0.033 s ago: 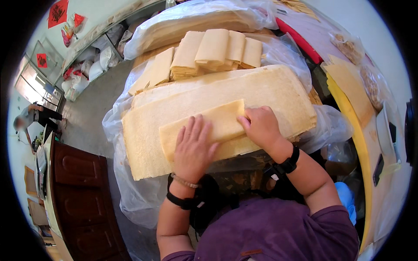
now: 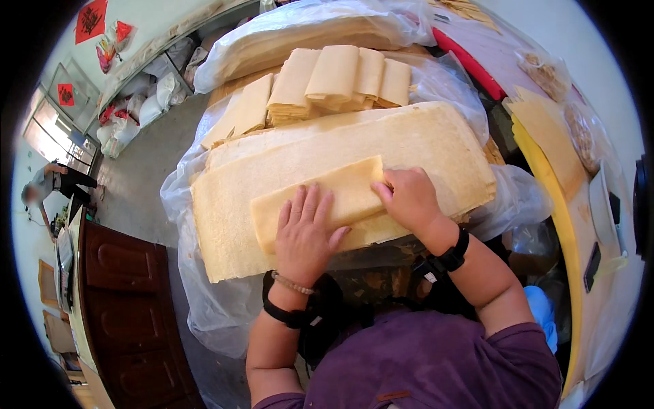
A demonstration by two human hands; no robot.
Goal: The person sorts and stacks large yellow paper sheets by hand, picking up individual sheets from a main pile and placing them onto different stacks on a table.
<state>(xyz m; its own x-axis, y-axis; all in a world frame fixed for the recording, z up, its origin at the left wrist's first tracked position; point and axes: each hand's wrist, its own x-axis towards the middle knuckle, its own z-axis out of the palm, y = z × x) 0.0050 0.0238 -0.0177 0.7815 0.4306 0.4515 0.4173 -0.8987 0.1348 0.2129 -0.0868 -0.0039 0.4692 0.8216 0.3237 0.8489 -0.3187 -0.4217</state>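
Note:
A thin pale-yellow sheet, folded into a long strip, lies across a broad stack of similar sheets. My left hand rests flat on the strip's left part, its fingers stretched and the thumb spread toward the near edge. At the strip's right end, my right hand pinches the sheet between thumb and curled fingers. Just beyond the stack stand several folded bundles of the same sheets. Part of the strip is hidden under my left palm.
Clear plastic film hangs around the stack. Behind the bundles is a plastic-covered pile. A table with a yellow edge runs along the right, holding a phone. At left are a dark wooden cabinet and another person.
My left hand has slid slightly to the right along the strip, its thumb now further right. My right hand keeps its pinch in the same place.

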